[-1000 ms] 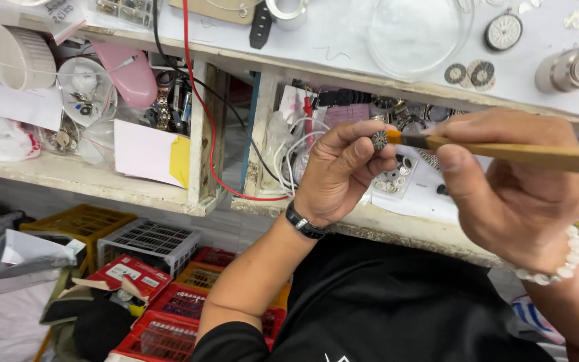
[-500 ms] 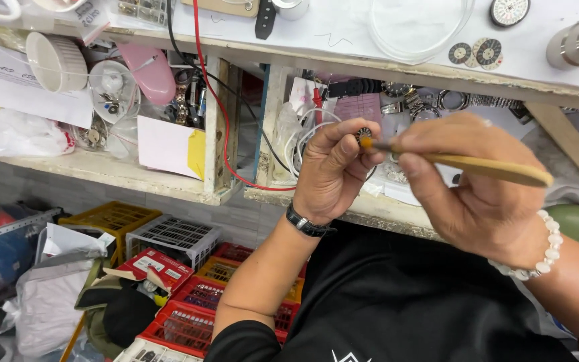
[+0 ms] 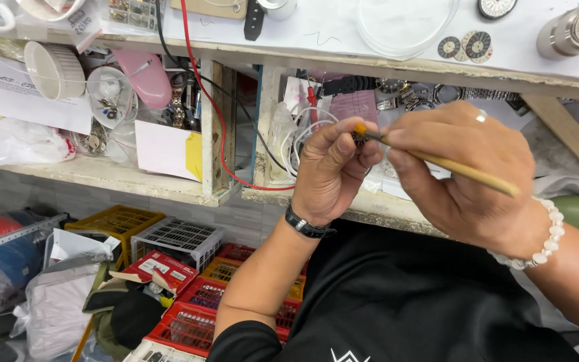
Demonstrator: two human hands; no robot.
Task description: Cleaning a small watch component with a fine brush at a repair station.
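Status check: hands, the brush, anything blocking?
Left hand pinches small dark part. Right hand grips wooden brush, tip on part. Nothing blocking.

The left hand (image 3: 333,171) is pinching a small dark part (image 3: 358,139) between thumb and fingertips, with a black wristband (image 3: 306,224) sitting just below it on the wrist. The right hand (image 3: 467,177) is gripping a thin wooden brush (image 3: 457,167), its handle running out past the knuckles toward a white bead bracelet (image 3: 537,251); the brush's orange-collared tip (image 3: 360,129) is touching the dark part. A red wire (image 3: 219,114) is hanging down the shelf post left of the left hand. 2 small round dials (image 3: 465,45) are lying on the white bench top above the right hand. Red and yellow crates (image 3: 196,315) are standing on the floor below the left forearm.
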